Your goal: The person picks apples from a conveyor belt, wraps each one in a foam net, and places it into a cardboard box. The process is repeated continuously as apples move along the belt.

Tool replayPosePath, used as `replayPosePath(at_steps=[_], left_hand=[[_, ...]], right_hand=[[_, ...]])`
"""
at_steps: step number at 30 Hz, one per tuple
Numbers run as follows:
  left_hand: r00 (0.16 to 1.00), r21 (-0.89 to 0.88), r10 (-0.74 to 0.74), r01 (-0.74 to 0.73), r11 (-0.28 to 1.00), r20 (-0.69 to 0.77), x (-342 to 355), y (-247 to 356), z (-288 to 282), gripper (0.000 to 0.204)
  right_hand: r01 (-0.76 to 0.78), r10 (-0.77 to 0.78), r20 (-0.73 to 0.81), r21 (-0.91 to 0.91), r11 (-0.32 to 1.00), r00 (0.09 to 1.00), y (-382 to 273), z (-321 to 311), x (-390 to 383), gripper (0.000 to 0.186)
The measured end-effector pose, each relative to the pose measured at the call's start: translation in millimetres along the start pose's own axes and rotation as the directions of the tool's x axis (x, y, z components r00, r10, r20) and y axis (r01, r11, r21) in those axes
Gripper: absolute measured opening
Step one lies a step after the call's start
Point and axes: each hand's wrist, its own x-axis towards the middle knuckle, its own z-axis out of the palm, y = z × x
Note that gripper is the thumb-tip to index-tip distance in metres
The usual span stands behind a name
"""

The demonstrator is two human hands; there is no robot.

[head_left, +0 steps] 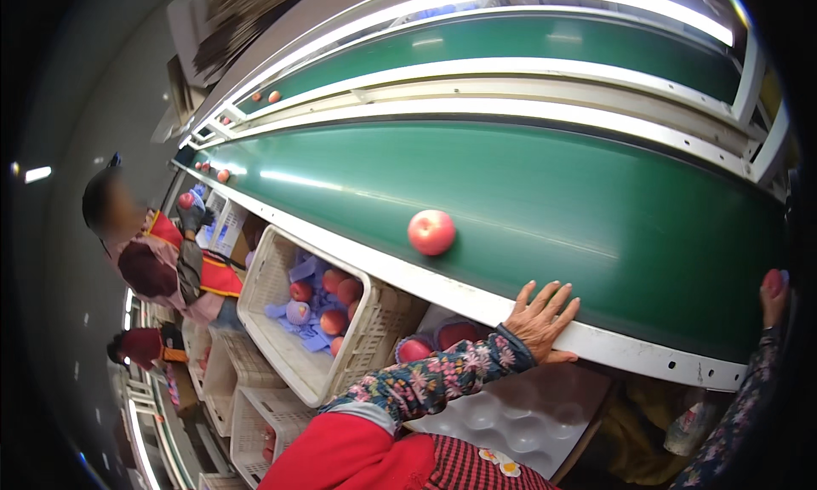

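My left hand (541, 320) lies flat with fingers spread on the white rail (647, 354) at the near edge of the green conveyor belt (545, 192); it holds nothing. A single red apple (431, 232) sits on the belt, a little up and to the left of that hand. At the far right edge of the belt my right hand (773, 301) is closed around another red apple (773, 281), partly cut off by the picture's rim. Both sleeves are floral.
A white plastic crate (281, 354) with apples and blue-purple wrappers stands below the rail at left. A white dimpled tray (511, 413) and two netted apples (414, 350) lie under my left arm. Two other people (162, 260) work further left. An upper belt (511, 39) carries small apples.
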Motion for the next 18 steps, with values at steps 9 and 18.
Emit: replayPosePath(at_steps=[9,18], left_hand=[[0.865,-0.016,-0.464,0.470,0.883,-0.192,-3.5,-117.4,-41.5,0.084],[0.946,-0.906,-0.303,-0.021,-0.422,0.119,-136.5,-216.3,-130.8,0.055]], right_hand=[[-0.208,-0.334,0.344,0.901,0.381,0.877,-357.2,-144.6,-186.0,0.060],[-0.437,-0.748,0.367,0.892,0.115,0.553,-577.9,-231.5,-360.6,0.073]])
